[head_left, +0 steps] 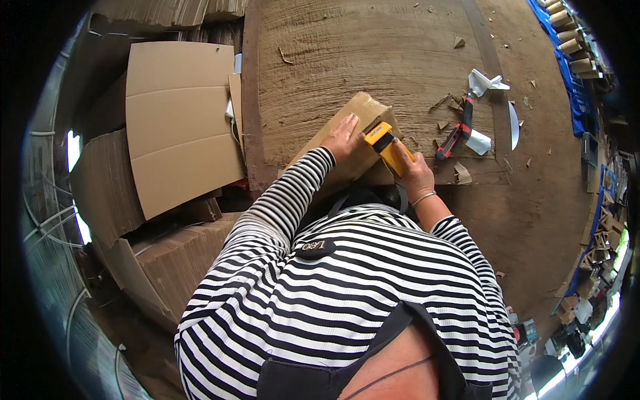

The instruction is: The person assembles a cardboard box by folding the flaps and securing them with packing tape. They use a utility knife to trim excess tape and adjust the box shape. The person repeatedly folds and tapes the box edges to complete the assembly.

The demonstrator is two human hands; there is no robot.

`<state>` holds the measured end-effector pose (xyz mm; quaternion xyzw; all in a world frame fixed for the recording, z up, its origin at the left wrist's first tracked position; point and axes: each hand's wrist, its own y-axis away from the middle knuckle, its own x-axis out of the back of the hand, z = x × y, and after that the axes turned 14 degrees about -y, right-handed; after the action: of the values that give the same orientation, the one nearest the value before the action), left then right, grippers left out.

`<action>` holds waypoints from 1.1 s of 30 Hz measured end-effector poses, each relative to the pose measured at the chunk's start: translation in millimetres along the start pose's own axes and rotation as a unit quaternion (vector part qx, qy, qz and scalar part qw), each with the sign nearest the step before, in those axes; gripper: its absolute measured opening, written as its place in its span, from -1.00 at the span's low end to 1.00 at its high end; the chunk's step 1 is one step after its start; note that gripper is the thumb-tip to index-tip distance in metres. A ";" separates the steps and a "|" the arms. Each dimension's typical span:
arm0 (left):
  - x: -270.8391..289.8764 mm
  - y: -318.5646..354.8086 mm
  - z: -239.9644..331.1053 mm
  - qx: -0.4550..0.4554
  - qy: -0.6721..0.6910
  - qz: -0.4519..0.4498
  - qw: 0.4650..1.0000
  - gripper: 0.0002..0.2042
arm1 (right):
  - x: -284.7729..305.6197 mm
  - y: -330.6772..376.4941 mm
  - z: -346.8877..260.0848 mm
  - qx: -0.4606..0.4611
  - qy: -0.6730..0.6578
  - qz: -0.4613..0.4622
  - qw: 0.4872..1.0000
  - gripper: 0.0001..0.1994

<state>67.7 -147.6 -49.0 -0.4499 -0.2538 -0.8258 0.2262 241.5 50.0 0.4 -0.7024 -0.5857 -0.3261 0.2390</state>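
Observation:
In front of me a brown cardboard carton (355, 113) lies at a slant on the near part of the worn wooden table (360, 43). My left hand (342, 139) presses on its upper left face, fingers stretched out and holding nothing. A yellow handheld tool with a dark panel (389, 148) is gripped in my right hand (417, 177). The tool's front end is over the carton's right side; whether it touches the cardboard I cannot tell. Its exact kind does not show.
A red and black hand tool (456, 133) lies at the table's right, among crumpled white paper (485, 83) and cardboard scraps. To the left stand a large cardboard sheet (180, 120) and stacked flat cardboard (190, 260). Shelves with a blue edge (573, 80) line the far right.

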 end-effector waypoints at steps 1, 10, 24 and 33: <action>2.5 10.2 10.9 0.008 -0.035 0.003 0.999 -0.39 | 0.8 -0.8 -1.8 -0.007 0.000 -0.008 1.000 -0.18; 18.2 3.1 29.4 0.112 -0.066 -0.029 0.991 -0.38 | -4.0 10.3 14.3 -0.046 0.023 -0.056 0.997 -0.20; 89.2 -74.6 -32.6 0.276 -0.162 -0.064 0.945 -0.31 | 29.3 -7.6 -38.8 0.022 -0.004 0.057 0.998 -0.29; 127.3 -109.7 -106.0 0.360 -0.091 -0.057 0.927 -0.30 | -16.9 -30.7 -23.6 0.026 -0.020 0.058 0.998 -0.27</action>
<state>-127.7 -147.8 -12.9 -0.3959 -0.5786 -0.6461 0.3017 205.6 27.9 2.4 -0.7354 -0.5568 -0.2820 0.2638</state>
